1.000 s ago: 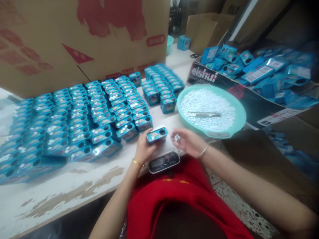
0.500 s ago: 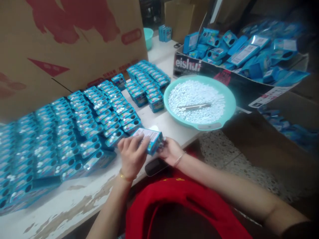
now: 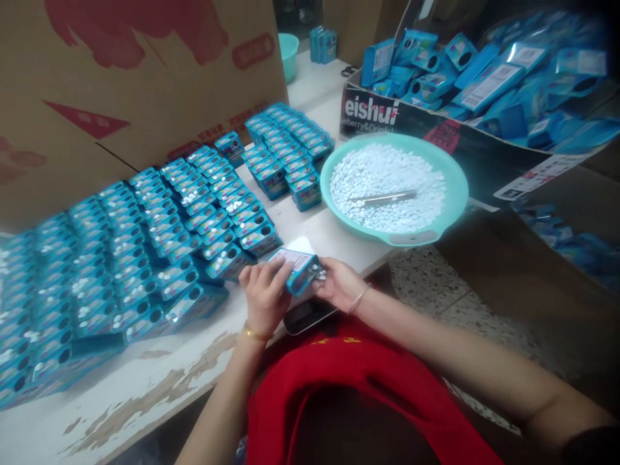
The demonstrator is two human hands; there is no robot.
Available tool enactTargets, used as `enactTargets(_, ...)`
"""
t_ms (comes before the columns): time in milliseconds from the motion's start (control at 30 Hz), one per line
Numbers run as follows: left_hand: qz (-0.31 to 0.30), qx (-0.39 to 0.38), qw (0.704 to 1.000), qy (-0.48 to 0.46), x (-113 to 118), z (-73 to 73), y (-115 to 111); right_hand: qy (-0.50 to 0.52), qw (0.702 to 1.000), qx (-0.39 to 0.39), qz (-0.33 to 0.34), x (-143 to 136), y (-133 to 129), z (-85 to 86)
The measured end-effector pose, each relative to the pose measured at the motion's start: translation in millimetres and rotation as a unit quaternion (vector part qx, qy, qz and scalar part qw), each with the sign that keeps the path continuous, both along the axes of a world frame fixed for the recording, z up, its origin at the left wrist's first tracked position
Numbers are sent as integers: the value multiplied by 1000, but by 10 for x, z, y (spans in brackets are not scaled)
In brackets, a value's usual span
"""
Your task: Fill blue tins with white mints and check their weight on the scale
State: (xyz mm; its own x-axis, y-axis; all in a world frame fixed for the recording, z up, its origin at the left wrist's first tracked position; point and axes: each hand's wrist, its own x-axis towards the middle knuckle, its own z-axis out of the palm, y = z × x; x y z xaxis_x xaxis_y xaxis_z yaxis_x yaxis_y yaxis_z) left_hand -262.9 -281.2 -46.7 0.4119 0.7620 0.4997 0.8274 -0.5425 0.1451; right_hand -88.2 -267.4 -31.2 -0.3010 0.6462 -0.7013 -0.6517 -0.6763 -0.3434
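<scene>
My left hand (image 3: pixel 265 294) is wrapped around a small blue box (image 3: pixel 301 274), which lies tilted with its printed white label up. At the box's right end my right hand (image 3: pixel 339 284) is cupped, palm up, with a few small white tablets (image 3: pixel 320 274) at its fingertips. Whether those fingers also touch the box is hard to make out. Beyond my right hand, a pale green basin (image 3: pixel 458 194) holds many white tablets, with metal tweezers (image 3: pixel 382 198) lying on top.
Rows of blue boxes (image 3: pixel 130 258) cover the table (image 3: pixel 174 381) at left, some with tablets on top. A black carton (image 3: pixel 465 145) full of blue boxes stands at back right. A big brown carton (image 3: pixel 159 84) rises behind the rows. A dark phone (image 3: pixel 307 316) lies at the table edge.
Both hands and the blue box have shifted slightly right in the view, partly because the camera has moved. The grip on the box looks the same.
</scene>
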Motion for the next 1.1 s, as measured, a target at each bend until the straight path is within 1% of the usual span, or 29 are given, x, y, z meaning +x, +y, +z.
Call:
enactTargets(133,2,-29,992,-120,15,-114,28,-1,1000,7,-10,60,-35,-33)
enactTargets(267,58,-104,959,-256,22,-273,59,-24,999,21,-16,174,-72,-66)
enactTargets(367,67,-150,939,-303,28,-327,73,-44,998,34,-19,275,-88,-98)
enactTargets(467,42,-164,932,-320,21,-289,80,-53,997,50,-27,370,-99,-140)
enactTargets(567,-4,-159,924,-348,-41,-197,80,-43,997,53,-29,456,-113,-184)
enactTargets(600,-10,-151,921,-360,-80,-166,77,-39,998,50,-29,483,-120,-198)
enactTargets(667,-2,-124,915,-384,-174,-117,63,-36,998,47,-30,535,-135,-220)
enactTargets(733,23,-95,910,-403,-273,-90,39,-37,998,45,-32,580,-151,-234)
enactTargets(800,39,-85,904,-416,-353,-88,8,-41,998,40,-36,611,-162,-237)
enactTargets(900,46,-94,898,-428,-412,-117,-34,-53,997,30,-43,631,-168,-222)
enactTargets(1100,35,-107,896,-430,-390,-187,-49,-68,996,33,-45,608,-153,-182)
